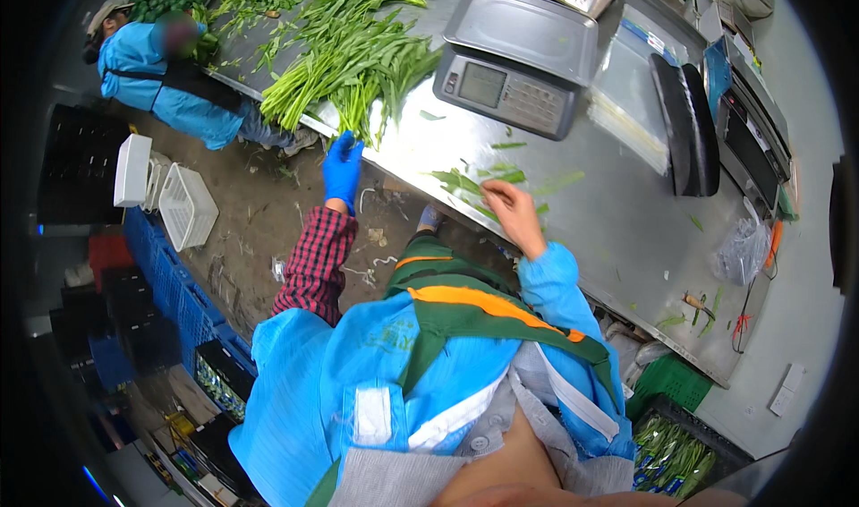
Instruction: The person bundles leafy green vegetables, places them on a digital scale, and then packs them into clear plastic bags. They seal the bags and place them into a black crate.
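My left hand (342,170), in a blue glove, is at the table's front edge with its fingers around the stem ends of a bunch of long-stemmed leafy greens (354,107). That bunch lies against a larger pile of the same greens (335,57), leaves pointing away from me. Bare and with bent fingers, my right hand (515,215) is low over loose leaf scraps (456,181) near the edge. Whether it pinches a scrap is hidden by the fingers. A digital scale (517,57) with a metal pan stands beyond both hands.
Clear plastic bags (631,97) lie right of the scale, beside a black curved object (684,128). A co-worker in blue (168,91) bends at the table's far left. White baskets (188,205) stand on the littered floor; a crate of packed greens (674,456) is at lower right.
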`<state>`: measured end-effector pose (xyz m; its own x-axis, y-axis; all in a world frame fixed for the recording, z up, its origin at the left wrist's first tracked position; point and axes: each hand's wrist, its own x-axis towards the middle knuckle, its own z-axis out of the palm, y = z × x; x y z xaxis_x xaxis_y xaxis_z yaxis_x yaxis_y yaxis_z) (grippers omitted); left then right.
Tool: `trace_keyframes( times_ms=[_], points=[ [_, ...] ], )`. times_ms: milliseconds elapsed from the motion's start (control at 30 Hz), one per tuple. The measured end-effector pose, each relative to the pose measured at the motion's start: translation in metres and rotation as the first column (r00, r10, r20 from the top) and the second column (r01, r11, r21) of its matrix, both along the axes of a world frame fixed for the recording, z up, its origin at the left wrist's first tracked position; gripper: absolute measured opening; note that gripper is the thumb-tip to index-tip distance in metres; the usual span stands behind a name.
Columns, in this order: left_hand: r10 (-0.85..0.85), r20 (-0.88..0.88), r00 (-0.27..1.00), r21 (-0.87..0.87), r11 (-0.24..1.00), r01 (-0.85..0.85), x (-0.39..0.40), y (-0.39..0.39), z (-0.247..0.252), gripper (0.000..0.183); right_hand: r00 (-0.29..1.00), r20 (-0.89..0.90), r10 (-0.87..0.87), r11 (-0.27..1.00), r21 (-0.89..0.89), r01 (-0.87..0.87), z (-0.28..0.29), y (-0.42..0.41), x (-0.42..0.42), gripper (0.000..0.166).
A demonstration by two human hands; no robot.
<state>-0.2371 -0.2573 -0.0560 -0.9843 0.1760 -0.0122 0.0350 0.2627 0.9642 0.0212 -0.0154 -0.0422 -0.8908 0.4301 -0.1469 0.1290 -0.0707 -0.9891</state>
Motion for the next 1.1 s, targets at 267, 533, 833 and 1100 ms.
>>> trace_keyframes(
  times_ms=[267, 533, 833, 1100],
  points=[
    [-0.313, 0.647, 0.696, 0.018, 0.918, 0.396, -0.182, -0.019, -0.032, 0.05, 0.924, 0.362, -0.123, 0.984, 0.166, 0.066, -0.073, -0.044, -0.266, 0.056],
    [-0.466, 0.769, 0.438, 0.38, 0.884, 0.273, -0.187, 0.014, -0.031, 0.029, 0.919, 0.343, 0.196, 0.981, -0.073, -0.182, -0.036, -0.083, -0.336, 0.066],
    [-0.479, 0.072, 0.875, -0.678, 0.62, 0.395, -0.229, -0.007, 0.012, 0.066, 0.929, 0.254, 0.268, 0.857, -0.503, -0.11, -0.053, -0.077, -0.341, 0.04],
    [-0.414, 0.162, 0.896, -0.96, 0.143, 0.24, -0.349, -0.066, 0.009, 0.15, 0.886, 0.373, 0.276, 0.959, -0.045, -0.281, -0.048, -0.07, -0.33, 0.051]
  ],
)
